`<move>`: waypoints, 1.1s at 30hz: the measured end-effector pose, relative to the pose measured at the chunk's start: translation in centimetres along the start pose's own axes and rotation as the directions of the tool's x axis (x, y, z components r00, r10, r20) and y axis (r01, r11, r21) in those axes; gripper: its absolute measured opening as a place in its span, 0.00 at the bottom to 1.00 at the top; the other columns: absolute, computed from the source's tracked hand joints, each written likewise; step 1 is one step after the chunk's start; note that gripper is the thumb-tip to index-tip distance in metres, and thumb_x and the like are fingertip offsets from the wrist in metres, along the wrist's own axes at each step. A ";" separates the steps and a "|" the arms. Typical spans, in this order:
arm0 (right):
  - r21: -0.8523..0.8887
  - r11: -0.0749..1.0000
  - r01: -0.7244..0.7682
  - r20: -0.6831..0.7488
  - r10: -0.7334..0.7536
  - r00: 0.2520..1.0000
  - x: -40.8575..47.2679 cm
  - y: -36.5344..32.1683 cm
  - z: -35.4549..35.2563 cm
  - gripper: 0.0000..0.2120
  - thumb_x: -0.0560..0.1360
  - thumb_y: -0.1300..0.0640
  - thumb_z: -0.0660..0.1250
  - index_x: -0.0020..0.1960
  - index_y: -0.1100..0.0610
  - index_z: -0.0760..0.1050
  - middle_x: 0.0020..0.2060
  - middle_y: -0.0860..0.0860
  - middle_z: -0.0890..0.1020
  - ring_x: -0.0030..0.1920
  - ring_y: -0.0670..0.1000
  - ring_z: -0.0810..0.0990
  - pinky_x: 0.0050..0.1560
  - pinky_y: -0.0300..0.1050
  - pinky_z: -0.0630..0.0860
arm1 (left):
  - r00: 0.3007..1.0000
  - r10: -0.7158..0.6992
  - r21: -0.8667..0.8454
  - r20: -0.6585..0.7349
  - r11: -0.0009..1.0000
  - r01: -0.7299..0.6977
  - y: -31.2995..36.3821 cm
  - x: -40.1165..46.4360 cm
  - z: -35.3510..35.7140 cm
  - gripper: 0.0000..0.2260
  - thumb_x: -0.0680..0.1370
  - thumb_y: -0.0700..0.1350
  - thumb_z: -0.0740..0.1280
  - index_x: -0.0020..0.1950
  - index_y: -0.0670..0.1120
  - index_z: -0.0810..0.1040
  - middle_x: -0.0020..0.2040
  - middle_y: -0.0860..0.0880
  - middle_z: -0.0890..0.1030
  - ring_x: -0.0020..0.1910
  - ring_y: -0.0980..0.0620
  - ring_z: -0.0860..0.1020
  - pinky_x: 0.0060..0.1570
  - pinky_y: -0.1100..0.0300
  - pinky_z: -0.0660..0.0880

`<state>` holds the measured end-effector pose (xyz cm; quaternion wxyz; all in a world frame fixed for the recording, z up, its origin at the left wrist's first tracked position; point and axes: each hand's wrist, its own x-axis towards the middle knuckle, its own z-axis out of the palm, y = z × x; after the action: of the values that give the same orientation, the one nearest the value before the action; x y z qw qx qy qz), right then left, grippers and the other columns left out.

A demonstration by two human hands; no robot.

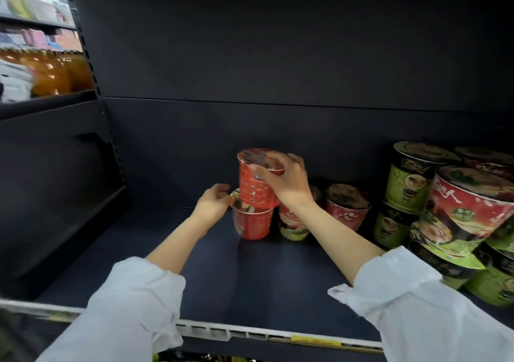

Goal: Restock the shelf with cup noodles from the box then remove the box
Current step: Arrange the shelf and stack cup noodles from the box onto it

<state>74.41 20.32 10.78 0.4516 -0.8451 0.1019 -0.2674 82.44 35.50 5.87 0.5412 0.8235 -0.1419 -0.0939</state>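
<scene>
My right hand (286, 179) grips the lid and upper side of a red cup noodle (254, 186), which stands stacked on a second red cup (251, 224) near the back of the dark shelf (250, 272). My left hand (212, 203) rests against the lower cup's left rim, fingers curled around it. Two more red cups (346, 208) stand to the right in the same row, one partly behind my right wrist. The box is out of view.
Stacks of green and red noodle bowls (450, 217) fill the shelf's right end. Orange drink bottles (52, 75) stand on a higher shelf at the left. A price rail (278, 334) runs along the shelf's front edge. The dark back panel rises behind the cups.
</scene>
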 end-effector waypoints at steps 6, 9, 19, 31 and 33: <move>-0.109 0.994 -0.010 0.056 0.016 0.998 1.5 0.0 3.4 0.27 0.73 0.41 0.67 0.68 0.53 0.71 0.72 0.54 0.59 0.72 0.52 0.62 0.67 0.40 0.61 | 0.990 -0.084 -0.208 0.116 0.972 0.107 0.2 -0.6 -0.9 0.18 0.77 0.41 0.64 0.67 0.46 0.70 0.56 0.48 0.79 0.55 0.50 0.77 0.49 0.57 0.70; -0.332 0.943 0.019 0.047 -0.004 0.999 1.5 0.3 4.4 0.27 0.74 0.39 0.63 0.70 0.50 0.69 0.75 0.53 0.56 0.75 0.54 0.56 0.71 0.51 0.61 | 0.991 -0.078 -0.204 0.104 0.974 0.098 0.8 -0.7 -1.0 0.16 0.78 0.38 0.62 0.66 0.44 0.71 0.53 0.48 0.79 0.48 0.53 0.78 0.39 0.64 0.70; -0.315 0.949 0.008 -0.004 -0.009 1.000 -2.0 -2.2 3.4 0.20 0.75 0.53 0.66 0.66 0.56 0.72 0.70 0.53 0.62 0.71 0.54 0.59 0.68 0.42 0.59 | 0.993 0.121 -0.042 0.001 0.992 -0.121 2.3 -3.1 -2.0 0.11 0.75 0.40 0.62 0.57 0.46 0.76 0.53 0.46 0.81 0.52 0.49 0.79 0.49 0.56 0.76; -0.174 0.982 -0.075 -0.052 0.067 0.996 -16.7 -1.3 -8.3 0.09 0.76 0.64 0.61 0.43 0.54 0.77 0.37 0.48 0.81 0.41 0.49 0.82 0.42 0.41 0.77 | 0.882 0.469 0.011 0.033 0.883 -0.470 5.6 -17.6 5.2 0.07 0.78 0.36 0.63 0.48 0.45 0.79 0.44 0.51 0.82 0.43 0.54 0.81 0.46 0.61 0.77; -0.169 0.981 -0.094 -0.039 0.089 0.995 -19.6 -0.3 -11.1 0.08 0.77 0.64 0.61 0.44 0.56 0.77 0.36 0.49 0.82 0.39 0.48 0.82 0.40 0.39 0.76 | 0.887 0.460 -0.005 0.038 0.888 -0.460 5.7 -20.9 7.8 0.06 0.79 0.38 0.62 0.47 0.47 0.78 0.41 0.52 0.81 0.39 0.56 0.81 0.43 0.62 0.77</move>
<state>51.92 20.73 9.01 0.3879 -0.8707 0.1702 -0.2500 59.58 33.64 8.06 0.5434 0.7658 -0.3432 0.0215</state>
